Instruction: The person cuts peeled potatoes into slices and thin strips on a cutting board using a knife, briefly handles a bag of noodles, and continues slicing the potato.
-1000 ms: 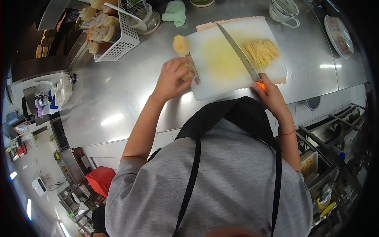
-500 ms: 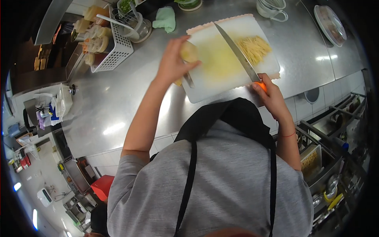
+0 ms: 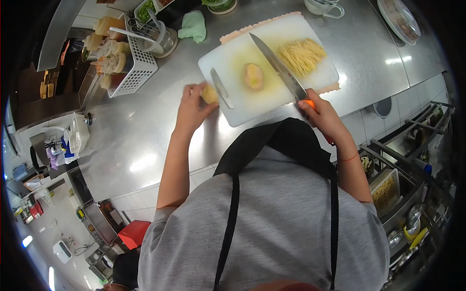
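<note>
My right hand [image 3: 320, 114] is wrapped round the orange handle of a large kitchen knife [image 3: 279, 65], whose blade slants across the white cutting board [image 3: 242, 109]. A peeled potato [image 3: 253, 76] lies on the board, left of the blade. To the blade's right is a pile of thin pale-yellow potato strips [image 3: 302, 57]. My left hand [image 3: 192, 106] is beside the board's left edge, its fingers and thumb closed round another peeled potato piece [image 3: 209, 94], near the board's handle slot. Part of that piece is hidden by the fingers.
A pinkish cloth [image 3: 228, 38] shows under the board. A green cloth [image 3: 192, 26], a clear jug [image 3: 167, 39] and a white basket [image 3: 138, 72] of sauce bottles stand at the back left. A cup [image 3: 325, 7] and a covered dish [image 3: 399, 19] are at the back right of the steel counter [image 3: 126, 126].
My left hand has put the potato down on the board and moved left and down to the piece beside it. The knife remains in my right hand, in nearly the same position.
</note>
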The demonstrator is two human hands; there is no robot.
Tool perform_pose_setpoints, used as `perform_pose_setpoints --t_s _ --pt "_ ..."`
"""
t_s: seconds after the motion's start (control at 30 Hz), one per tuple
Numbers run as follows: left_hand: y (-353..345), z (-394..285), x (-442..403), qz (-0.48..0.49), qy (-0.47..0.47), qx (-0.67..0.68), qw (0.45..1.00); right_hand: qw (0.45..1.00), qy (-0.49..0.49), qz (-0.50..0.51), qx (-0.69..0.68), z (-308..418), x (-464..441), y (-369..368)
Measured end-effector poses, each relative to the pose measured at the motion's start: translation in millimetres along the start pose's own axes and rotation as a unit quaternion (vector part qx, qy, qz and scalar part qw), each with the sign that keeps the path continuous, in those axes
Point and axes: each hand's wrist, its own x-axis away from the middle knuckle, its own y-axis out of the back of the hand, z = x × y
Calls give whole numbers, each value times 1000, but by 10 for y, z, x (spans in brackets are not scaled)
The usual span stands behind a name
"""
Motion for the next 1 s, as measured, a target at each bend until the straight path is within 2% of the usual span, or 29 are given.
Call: perform_pose_setpoints --t_s 0.13,0.23,0.3,0.33,0.4,0.5,0.63,0.7,0.73,0.8,0.9,1.0 --pt "-67 -38 -27 1 -3 100 995 1000 -8 9 -2 23 -29 10" --pt "-85 -115 -180 -50 24 138 989 1000 3 -1 21 21 -18 -2" --pt "-84 -162 -312 -86 -106 32 990 1000 7 -1 11 41 2 -2" --pt "-73 -243 -338 -84 -108 32 990 1000 9 -1 2 40 22 0" --pt "-91 -466 -376 -100 -219 21 970 1000 28 -6 -3 -11 34 -23" --pt "-291 -689 -445 -43 -265 65 961 998 59 -15 -7 17 37 -52" --pt "-545 -683 -548 22 -223 68 972 997 54 -38 -32 150 70 -9" --pt "-638 -717 -460 -46 -154 96 982 997 50 -49 -39 152 86 13" --pt "-663 -743 -423 -45 -153 95 983 996 49 -57 -44 158 90 19" --pt "-672 -788 -371 -141 -204 76 966 996 46 -57 -49 224 122 50" --pt "-621 -812 -357 -172 -227 132 950 995 40 -49 -76 236 132 43" --pt "-660 -731 -402 -135 -238 132 953 991 29 -21 -129 241 157 14"
